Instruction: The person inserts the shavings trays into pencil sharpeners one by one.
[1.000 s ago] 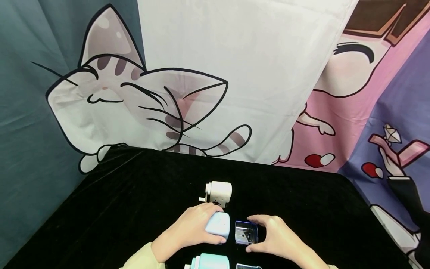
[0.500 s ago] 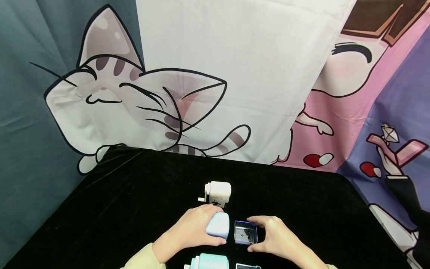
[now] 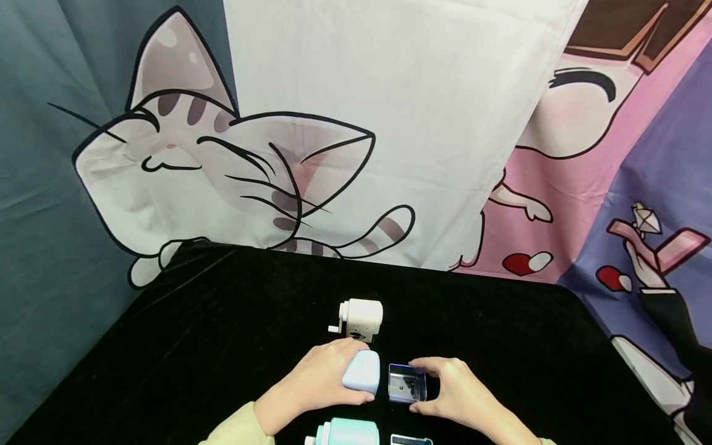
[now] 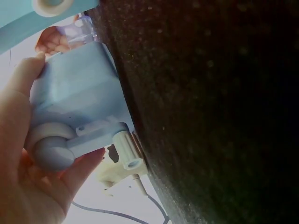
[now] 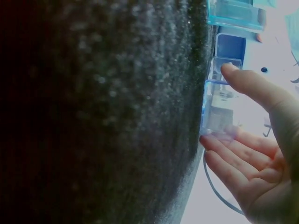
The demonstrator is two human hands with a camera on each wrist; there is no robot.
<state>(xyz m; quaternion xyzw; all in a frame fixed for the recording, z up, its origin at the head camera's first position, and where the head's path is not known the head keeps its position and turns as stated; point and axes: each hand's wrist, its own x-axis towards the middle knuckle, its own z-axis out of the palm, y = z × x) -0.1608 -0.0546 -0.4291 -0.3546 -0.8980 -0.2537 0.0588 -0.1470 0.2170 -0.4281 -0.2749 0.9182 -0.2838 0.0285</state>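
In the head view my left hand (image 3: 317, 374) grips a light blue crank pencil sharpener (image 3: 363, 372) on the black cloth, thumb at its near side. The left wrist view shows the sharpener's crank (image 4: 93, 140) and rounded body. To its right, my right hand (image 3: 453, 389) pinches a clear, blue-edged shavings drawer (image 3: 406, 384) between thumb and fingers. The drawer's top is uncovered, and a small gap parts it from the sharpener. In the right wrist view the thumb (image 5: 254, 86) lies on one side of the drawer and the fingertips on the other.
A white crank sharpener (image 3: 364, 318) stands just beyond the left hand. Nearer me is a teal sharpener (image 3: 349, 432), cut off by the frame's lower edge, with another clear drawer (image 3: 410, 440) beside it. A printed cloth (image 3: 445, 123) hangs behind the black-covered table (image 3: 500, 334).
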